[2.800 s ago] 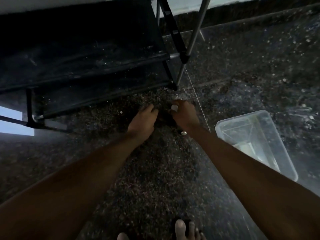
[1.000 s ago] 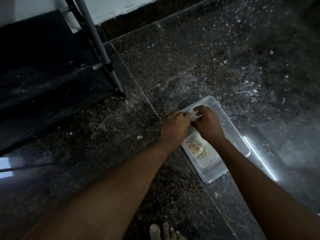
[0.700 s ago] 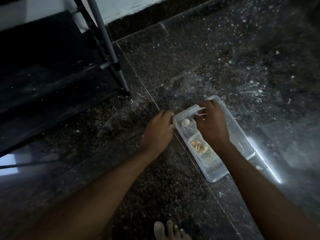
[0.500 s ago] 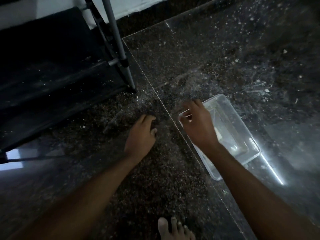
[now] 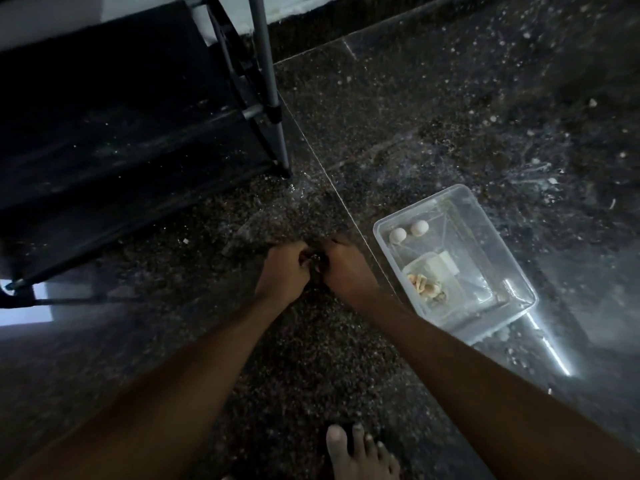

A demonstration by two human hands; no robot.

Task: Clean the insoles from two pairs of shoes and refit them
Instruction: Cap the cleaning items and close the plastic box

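Observation:
No shoe or insole shows in this dim head view. My left hand (image 5: 284, 271) and my right hand (image 5: 346, 268) meet low over the dark speckled floor, fingers curled inward toward each other. They pinch a small dark object (image 5: 314, 264) between them; what it is cannot be made out. To the right of my hands sits a clear plastic container (image 5: 502, 244) on the floor. It holds two small white balls (image 5: 397, 234) and a smaller clear tub with beige pieces (image 5: 427, 289).
A black shoe rack (image 5: 121, 150) with a grey metal leg (image 5: 273, 116) fills the upper left, close above my hands. My bare foot (image 5: 360, 455) stands at the bottom edge. A tile seam (image 5: 329, 188) runs diagonally between the rack and the container.
Both hands left the clear container and moved left over the floor, where they came together on a small dark object. Two white balls now lie in the container.

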